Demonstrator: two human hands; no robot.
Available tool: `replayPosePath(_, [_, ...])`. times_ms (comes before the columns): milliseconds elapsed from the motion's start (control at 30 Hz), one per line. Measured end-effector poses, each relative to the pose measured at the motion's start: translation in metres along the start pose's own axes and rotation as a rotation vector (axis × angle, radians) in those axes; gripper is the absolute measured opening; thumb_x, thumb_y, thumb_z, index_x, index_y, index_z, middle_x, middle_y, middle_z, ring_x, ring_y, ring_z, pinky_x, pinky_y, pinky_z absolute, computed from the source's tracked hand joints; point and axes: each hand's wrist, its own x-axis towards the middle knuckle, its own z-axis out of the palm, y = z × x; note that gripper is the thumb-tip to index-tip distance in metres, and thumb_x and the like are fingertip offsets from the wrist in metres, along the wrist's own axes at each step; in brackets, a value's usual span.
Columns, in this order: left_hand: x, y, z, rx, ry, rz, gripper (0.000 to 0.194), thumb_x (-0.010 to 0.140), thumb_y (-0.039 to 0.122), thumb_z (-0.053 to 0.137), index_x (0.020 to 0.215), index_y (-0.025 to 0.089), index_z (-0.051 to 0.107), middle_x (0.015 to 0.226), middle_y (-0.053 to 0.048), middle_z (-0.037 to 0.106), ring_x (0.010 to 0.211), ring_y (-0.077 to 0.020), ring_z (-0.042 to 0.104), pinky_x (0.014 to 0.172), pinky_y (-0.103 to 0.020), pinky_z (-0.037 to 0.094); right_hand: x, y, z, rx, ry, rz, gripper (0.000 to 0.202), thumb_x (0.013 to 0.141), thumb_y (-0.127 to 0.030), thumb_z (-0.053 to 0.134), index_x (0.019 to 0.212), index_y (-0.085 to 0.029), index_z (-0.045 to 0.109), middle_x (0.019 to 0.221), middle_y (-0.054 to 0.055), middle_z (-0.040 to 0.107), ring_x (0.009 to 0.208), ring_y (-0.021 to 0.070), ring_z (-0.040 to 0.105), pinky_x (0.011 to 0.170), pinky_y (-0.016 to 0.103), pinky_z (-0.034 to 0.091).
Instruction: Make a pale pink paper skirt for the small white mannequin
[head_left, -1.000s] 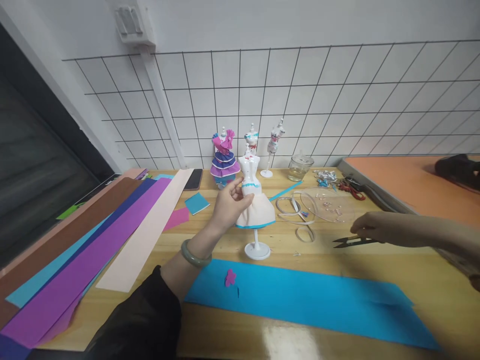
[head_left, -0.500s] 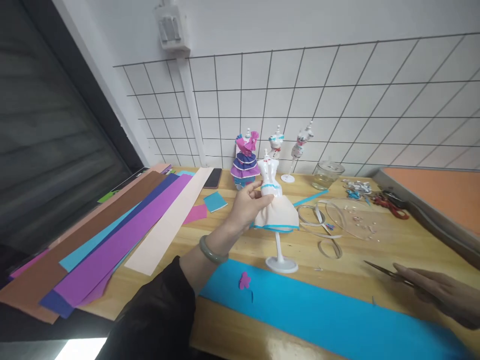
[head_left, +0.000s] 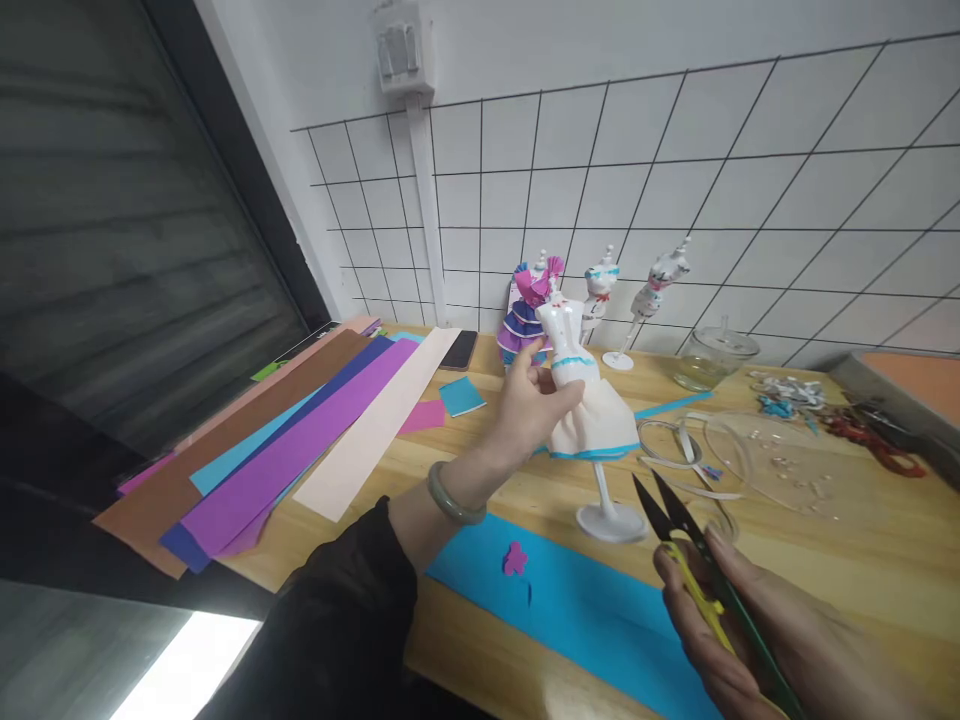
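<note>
My left hand (head_left: pixel 536 400) grips a small white dress-form mannequin (head_left: pixel 562 325) at the waist, thumb in front. It wears a cream skirt (head_left: pixel 596 418) with blue trim at waist and hem, and stands slightly tilted on a round white base (head_left: pixel 612 522). In my right hand (head_left: pixel 750 620) is a pair of yellow and green thread snips (head_left: pixel 694 565), dark blades apart and pointing up-left, short of the skirt. Below lies a blue crepe paper strip (head_left: pixel 585 620) with a magenta flower-shaped piece (head_left: pixel 515 559) on it.
Coloured paper strips (head_left: pixel 300 450) fan out at left, near a dark phone (head_left: pixel 459 350). Behind stand a ruffled-dress mannequin (head_left: pixel 525 325) and two more mannequins. At right are a glass bowl (head_left: pixel 712 360), ribbon loops (head_left: pixel 671 445), a clear tray (head_left: pixel 795 465) and red-handled scissors (head_left: pixel 885 450).
My right hand has come in from the far right, bringing the snips up near the mannequin with blades spread. The view has swung left; my left hand keeps its grip on the waist.
</note>
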Motion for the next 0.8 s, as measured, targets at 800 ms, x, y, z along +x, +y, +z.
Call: replayPosePath(800, [-0.018,0.019,0.005,0.341,-0.003,0.193,0.078,0.076,0.015,0.071,0.147,0.021,0.038,0.090,-0.001,0.061,0.082,-0.0144,0.055,0.080,-0.033,0.045,0.020,-0.029,0.033,0.302,0.061,-0.067,0.059,0.077,-0.078,0.057,0.075,-0.019,0.057,0.046,-0.010,0.039,0.032,0.0001,0.022,0.034,0.016,0.020])
